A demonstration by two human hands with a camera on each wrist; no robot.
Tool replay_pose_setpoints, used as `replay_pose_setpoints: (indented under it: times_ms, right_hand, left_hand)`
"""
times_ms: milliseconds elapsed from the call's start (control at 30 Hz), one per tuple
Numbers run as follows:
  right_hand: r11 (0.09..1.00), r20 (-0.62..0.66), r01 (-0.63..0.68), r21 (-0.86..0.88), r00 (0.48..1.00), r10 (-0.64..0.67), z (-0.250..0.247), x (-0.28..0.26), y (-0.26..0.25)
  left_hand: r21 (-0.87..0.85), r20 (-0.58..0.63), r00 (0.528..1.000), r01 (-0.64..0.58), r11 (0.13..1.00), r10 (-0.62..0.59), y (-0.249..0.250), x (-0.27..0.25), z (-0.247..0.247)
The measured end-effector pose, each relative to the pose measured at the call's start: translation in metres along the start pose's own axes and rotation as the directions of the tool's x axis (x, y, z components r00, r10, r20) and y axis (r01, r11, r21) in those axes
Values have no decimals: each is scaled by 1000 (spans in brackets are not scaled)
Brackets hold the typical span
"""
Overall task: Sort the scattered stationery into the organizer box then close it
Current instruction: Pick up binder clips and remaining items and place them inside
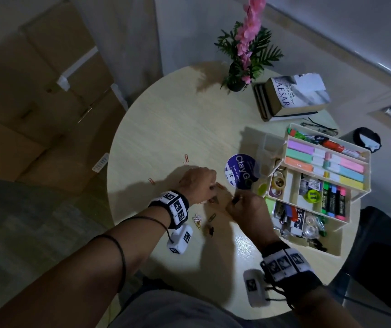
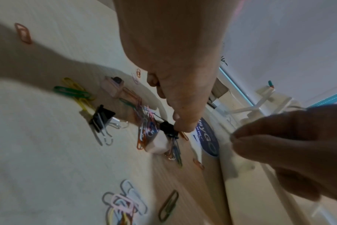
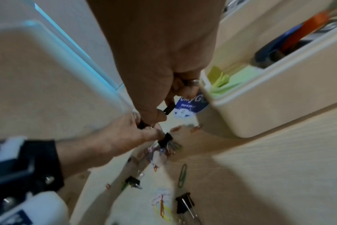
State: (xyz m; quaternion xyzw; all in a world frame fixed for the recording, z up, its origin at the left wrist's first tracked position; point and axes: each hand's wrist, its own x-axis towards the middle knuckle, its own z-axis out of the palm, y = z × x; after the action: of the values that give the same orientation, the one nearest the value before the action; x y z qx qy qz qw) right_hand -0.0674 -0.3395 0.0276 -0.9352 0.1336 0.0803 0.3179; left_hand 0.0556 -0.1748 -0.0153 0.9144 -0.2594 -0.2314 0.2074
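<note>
The cream organizer box [image 1: 329, 245] stands open at the table's right, its trays full of highlighters, tape and markers. My left hand [image 1: 210, 187] reaches down and pinches a black binder clip [image 2: 166, 127] lying on a tangle of coloured paper clips [image 2: 147, 129] beside a small white block [image 2: 157, 145]. My right hand [image 1: 236, 200], just right of it, pinches another small black binder clip [image 3: 168, 108]. More paper clips [image 1: 197, 219] and a black binder clip [image 1: 211, 230] lie near the front edge, with orange paper clips [image 1: 151, 181] further left.
A round blue ClayGo sticker [image 1: 240, 170] lies between the hands and the box. A potted pink flower [image 1: 243, 67] and stacked books [image 1: 294, 98] sit at the table's far side. Cardboard boxes [image 1: 47, 91] stand on the floor to the left.
</note>
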Motion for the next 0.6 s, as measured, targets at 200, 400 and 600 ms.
replay_pose_setpoints:
  times_ms: [200,400,600]
  right_hand:
    - [984,-90,-157,84,982,165,-72,-56,53]
    - [955,-47,-263,140,961,271,-99,-83,110]
    - [969,-59,-224,107,971,231,-101,-86,107]
  left_hand:
    - [155,17,1000,-9,988,6,8,0,8]
    - [111,-19,993,116,987,-115,19,-3,4]
    - [124,61,984,157,980,-166,25,-3,1]
